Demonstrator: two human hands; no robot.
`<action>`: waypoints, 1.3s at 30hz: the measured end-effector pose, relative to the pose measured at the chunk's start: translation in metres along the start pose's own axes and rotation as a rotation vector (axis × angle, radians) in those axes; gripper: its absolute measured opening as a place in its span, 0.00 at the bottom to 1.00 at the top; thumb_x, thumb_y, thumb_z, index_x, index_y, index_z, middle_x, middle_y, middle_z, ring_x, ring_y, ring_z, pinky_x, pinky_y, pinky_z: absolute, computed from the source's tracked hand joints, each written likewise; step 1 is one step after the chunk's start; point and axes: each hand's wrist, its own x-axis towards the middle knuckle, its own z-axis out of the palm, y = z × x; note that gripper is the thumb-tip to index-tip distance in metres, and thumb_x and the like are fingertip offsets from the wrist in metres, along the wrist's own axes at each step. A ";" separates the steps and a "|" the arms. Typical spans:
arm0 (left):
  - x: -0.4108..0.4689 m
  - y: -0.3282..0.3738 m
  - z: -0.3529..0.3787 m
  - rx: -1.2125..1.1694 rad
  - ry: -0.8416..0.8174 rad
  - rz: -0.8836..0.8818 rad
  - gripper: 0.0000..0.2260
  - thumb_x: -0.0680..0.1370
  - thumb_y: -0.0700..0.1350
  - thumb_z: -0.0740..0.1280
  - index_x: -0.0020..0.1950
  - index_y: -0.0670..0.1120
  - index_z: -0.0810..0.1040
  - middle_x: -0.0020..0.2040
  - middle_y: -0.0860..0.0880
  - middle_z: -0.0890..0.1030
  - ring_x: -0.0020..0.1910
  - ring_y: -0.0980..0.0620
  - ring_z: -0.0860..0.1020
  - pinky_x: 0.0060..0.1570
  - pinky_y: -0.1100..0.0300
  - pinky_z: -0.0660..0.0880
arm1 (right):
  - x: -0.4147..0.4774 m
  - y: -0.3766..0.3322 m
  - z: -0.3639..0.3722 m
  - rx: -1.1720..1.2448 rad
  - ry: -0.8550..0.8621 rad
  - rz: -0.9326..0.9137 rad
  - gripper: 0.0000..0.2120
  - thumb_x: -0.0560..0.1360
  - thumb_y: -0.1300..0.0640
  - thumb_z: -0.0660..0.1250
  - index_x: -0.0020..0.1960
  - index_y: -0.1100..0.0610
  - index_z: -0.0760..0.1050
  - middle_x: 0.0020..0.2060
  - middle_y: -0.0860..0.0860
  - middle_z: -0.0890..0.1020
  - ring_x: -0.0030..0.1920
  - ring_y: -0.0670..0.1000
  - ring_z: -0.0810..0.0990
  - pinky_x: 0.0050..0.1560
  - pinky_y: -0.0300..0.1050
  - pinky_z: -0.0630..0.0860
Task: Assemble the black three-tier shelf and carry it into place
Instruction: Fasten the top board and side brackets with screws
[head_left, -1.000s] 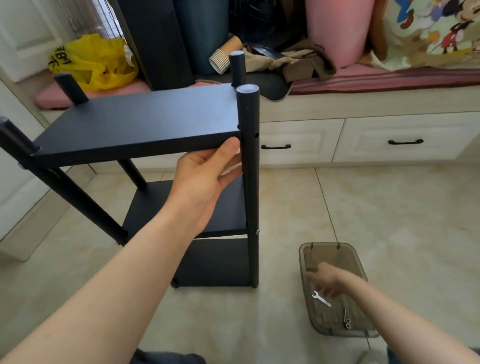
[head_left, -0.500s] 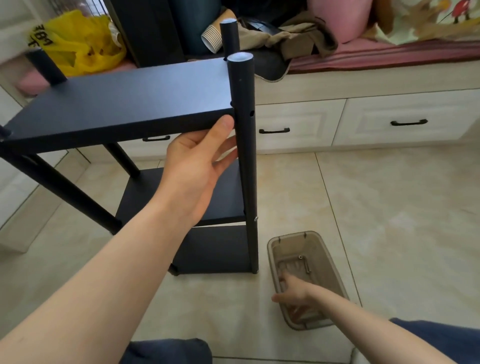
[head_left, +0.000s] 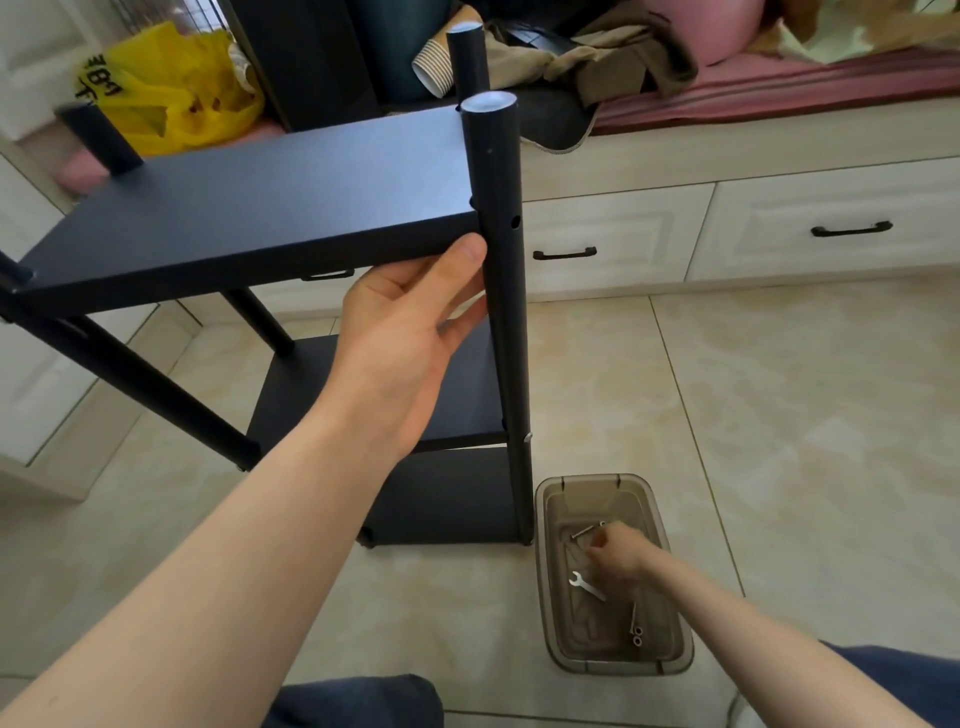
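Lower right of frame: right hand (head_left: 615, 558) reaches into a smoky plastic tray (head_left: 592, 493) on the tiled floor, fingers curled above a small wrench (head_left: 587, 584); cannot tell whether they hold anything. A loose bolt (head_left: 587, 531) lies just beside the knuckles. Centre of frame: left hand (head_left: 410, 332) grips the top board of the black three-tier shelf (head_left: 270, 208), thumb pressed on the board's front edge, fingers curled beneath, just beside the front right post (head_left: 501, 312). The shelf stands upright on the floor, left of the tray. Upper left, behind it: yellow bag (head_left: 176, 93).
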 end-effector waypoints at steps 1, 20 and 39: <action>0.000 0.000 0.000 0.000 0.001 -0.001 0.05 0.74 0.45 0.71 0.48 0.51 0.86 0.54 0.48 0.86 0.60 0.46 0.83 0.60 0.52 0.80 | 0.003 0.002 -0.001 -0.037 0.016 0.009 0.10 0.80 0.56 0.60 0.40 0.57 0.71 0.42 0.55 0.78 0.42 0.53 0.75 0.43 0.42 0.70; 0.002 -0.001 -0.007 0.059 -0.019 -0.018 0.06 0.72 0.46 0.72 0.45 0.52 0.87 0.52 0.50 0.86 0.60 0.47 0.83 0.59 0.53 0.80 | 0.058 -0.003 0.034 -0.045 0.115 -0.102 0.03 0.81 0.58 0.61 0.49 0.52 0.71 0.56 0.55 0.81 0.48 0.52 0.78 0.52 0.44 0.75; 0.003 -0.002 -0.003 0.084 -0.023 -0.010 0.07 0.73 0.46 0.69 0.42 0.54 0.87 0.49 0.54 0.86 0.55 0.52 0.84 0.61 0.52 0.79 | 0.060 0.000 0.050 -0.058 0.271 -0.121 0.10 0.81 0.58 0.60 0.60 0.55 0.74 0.58 0.56 0.80 0.58 0.57 0.79 0.57 0.48 0.75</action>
